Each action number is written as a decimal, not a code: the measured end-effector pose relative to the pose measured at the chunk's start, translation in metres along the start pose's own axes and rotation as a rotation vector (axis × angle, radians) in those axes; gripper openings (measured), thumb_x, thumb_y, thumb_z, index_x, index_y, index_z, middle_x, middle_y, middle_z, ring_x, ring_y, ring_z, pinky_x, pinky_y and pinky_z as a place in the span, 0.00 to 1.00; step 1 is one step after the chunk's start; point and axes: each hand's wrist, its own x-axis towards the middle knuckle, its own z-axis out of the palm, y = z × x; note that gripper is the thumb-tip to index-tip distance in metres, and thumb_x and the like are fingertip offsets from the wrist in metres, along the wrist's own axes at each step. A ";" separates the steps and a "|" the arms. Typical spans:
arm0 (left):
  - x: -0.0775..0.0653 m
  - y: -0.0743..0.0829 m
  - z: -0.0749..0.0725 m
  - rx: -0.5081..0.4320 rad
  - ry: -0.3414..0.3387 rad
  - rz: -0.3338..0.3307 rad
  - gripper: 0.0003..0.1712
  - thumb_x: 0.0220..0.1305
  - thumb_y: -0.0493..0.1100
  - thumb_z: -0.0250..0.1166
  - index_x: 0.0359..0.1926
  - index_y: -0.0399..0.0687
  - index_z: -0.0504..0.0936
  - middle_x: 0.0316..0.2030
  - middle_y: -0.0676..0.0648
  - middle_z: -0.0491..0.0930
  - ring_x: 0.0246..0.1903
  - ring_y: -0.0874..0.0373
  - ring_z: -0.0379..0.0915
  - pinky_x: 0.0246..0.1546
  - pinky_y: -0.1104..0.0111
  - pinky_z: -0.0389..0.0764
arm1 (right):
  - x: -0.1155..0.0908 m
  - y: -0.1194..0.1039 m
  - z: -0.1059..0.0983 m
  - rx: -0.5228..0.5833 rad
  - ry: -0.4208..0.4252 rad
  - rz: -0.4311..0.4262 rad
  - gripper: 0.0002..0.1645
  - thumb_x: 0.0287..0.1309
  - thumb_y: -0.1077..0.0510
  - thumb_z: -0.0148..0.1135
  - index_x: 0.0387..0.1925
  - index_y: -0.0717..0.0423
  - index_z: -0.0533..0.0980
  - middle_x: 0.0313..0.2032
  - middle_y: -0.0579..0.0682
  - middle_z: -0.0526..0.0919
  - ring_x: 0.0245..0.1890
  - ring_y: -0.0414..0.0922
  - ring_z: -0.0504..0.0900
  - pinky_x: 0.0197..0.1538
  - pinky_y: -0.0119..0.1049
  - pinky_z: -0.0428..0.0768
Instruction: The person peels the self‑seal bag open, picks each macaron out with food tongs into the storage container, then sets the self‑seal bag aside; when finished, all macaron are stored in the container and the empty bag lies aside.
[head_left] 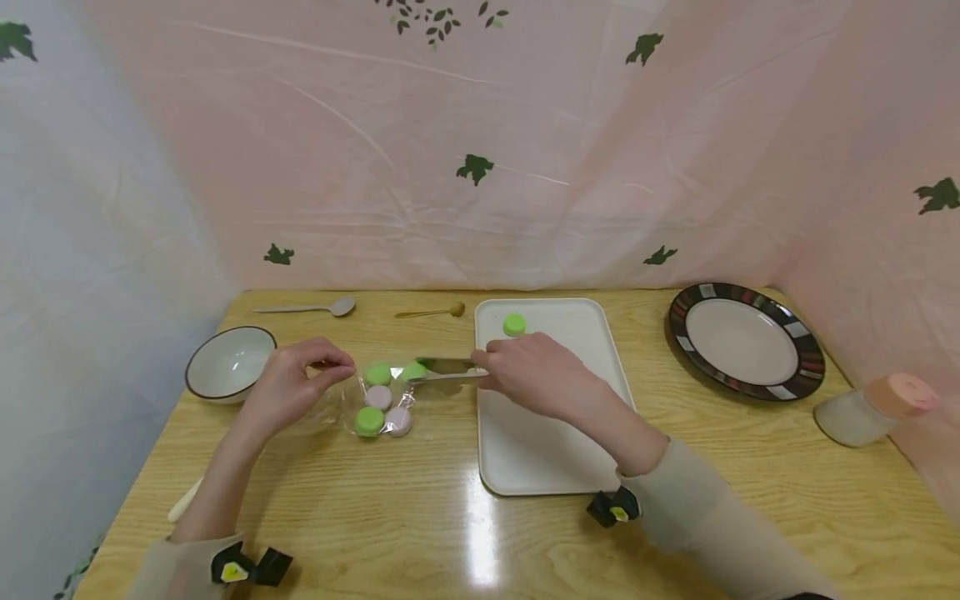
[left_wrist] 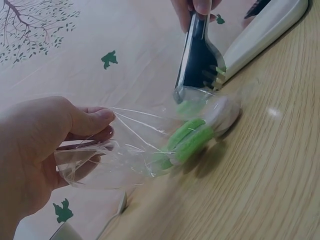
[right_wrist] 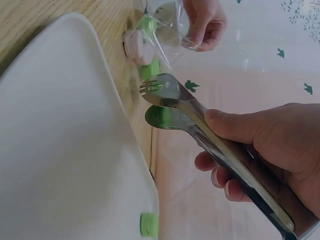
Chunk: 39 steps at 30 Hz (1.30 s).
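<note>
**A:** Count the sweets for me.

**B:** From the head camera, five round ones sit in the clear bag (head_left: 352,408) on the table (head_left: 420,533): three green sweets (head_left: 369,421) and two pale pink sweets (head_left: 378,397). A sixth, a lone green sweet (head_left: 513,325), lies on the white tray (head_left: 555,450) near its far edge.

**A:** And the hands?

**B:** The left hand (head_left: 288,385) pinches the open end of the bag between thumb and fingers, lifting it off the table. The right hand (head_left: 536,375) has its fingers curled round one pair of metal tongs (head_left: 446,369), tips pointing at the bag's far end, at the green sweet lying there.

**A:** Is anything in the tongs?

**B:** I cannot tell. The right wrist camera shows the two tips slightly apart with some green between or behind them, just beside the bag.

**A:** What does the left wrist camera add?

**B:** The stretched plastic, close up, and the sweets standing on edge inside it, with the tong tips touching the bag. It misses the rest of the table.

**A:** Which holds?

**B:** Two spoons, a silver spoon (head_left: 307,307) and a gold spoon (head_left: 431,312), at the far edge; one bowl (head_left: 230,363) by the left hand; one striped plate (head_left: 746,340) to the right of the tray; one jar (head_left: 873,408) lying on its side, pink lid on.
</note>
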 end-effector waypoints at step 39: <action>0.004 0.005 0.004 0.054 0.029 -0.004 0.02 0.59 0.45 0.67 0.30 0.58 0.84 0.29 0.61 0.81 0.32 0.66 0.77 0.34 0.72 0.78 | -0.101 0.141 0.004 -0.002 -0.036 0.262 0.17 0.60 0.50 0.62 0.48 0.52 0.78 0.30 0.47 0.81 0.19 0.40 0.67 0.21 0.31 0.66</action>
